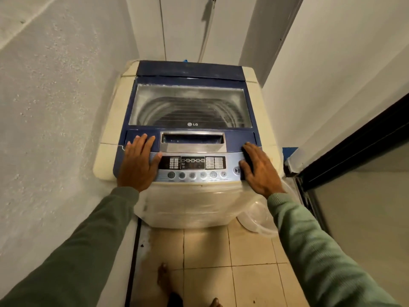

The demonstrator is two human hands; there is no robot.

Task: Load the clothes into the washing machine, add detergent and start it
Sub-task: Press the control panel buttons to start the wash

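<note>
A cream and blue top-loading washing machine (261,111) stands in a narrow alcove. Its blue lid (190,80) with a glass window is closed, and the steel drum shows through it. My left hand (138,161) rests flat on the left end of the front control panel (192,167), fingers straight and reaching onto the lid's front edge. My right hand (257,168) lies flat on the panel's right end, beside the start/pause button (236,170). A silver lid handle recess (192,140) sits between my hands. No clothes or detergent are in view.
White walls close in on the left and right. A clear plastic tub (259,218) sits on the floor to the machine's right. A dark-framed glass door (354,173) stands at the right. Beige floor tiles (221,262) and my bare feet are below.
</note>
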